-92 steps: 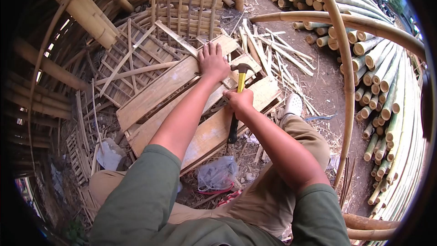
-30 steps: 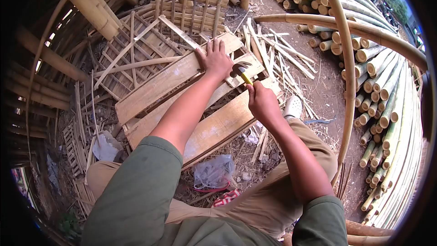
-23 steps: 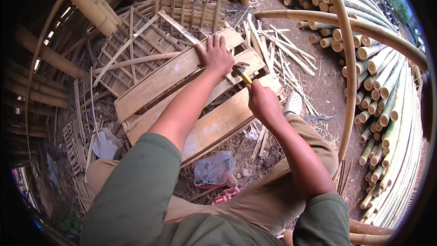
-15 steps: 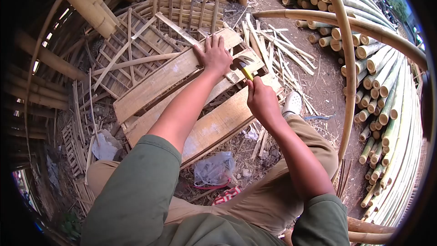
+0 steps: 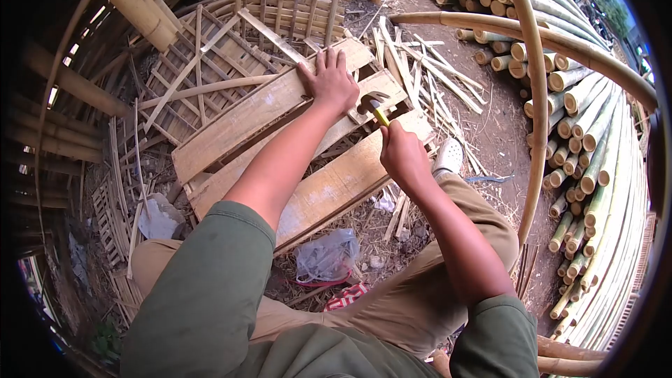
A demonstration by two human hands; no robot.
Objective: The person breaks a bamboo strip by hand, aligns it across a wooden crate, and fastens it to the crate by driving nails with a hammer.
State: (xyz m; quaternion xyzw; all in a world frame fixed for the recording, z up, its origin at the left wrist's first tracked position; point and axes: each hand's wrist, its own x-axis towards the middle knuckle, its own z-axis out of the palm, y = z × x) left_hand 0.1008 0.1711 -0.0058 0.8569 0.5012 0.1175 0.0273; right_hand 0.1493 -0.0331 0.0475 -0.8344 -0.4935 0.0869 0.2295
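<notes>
My left hand rests with its fingers stretched out over the far end of the top plank of a wooden pallet. The palm presses on the plank. My right hand is wrapped round the yellow handle of a claw hammer. The hammer's dark head is over the right end of the middle plank, beside my left hand; whether it touches the wood I cannot tell. In front of my right hand lies the pallet's near plank. Gaps separate the planks, and crosspieces show below them.
Split bamboo strips lie scattered beyond the pallet. Stacked bamboo poles fill the right side. A bent bamboo pole rises nearby. A slatted panel lies at left, and a clear plastic bag lies near my legs.
The hammer head has turned and shifted slightly, with my right hand still gripping the handle. My left hand stays on the plank. The pallet appears slightly shifted toward the left.
</notes>
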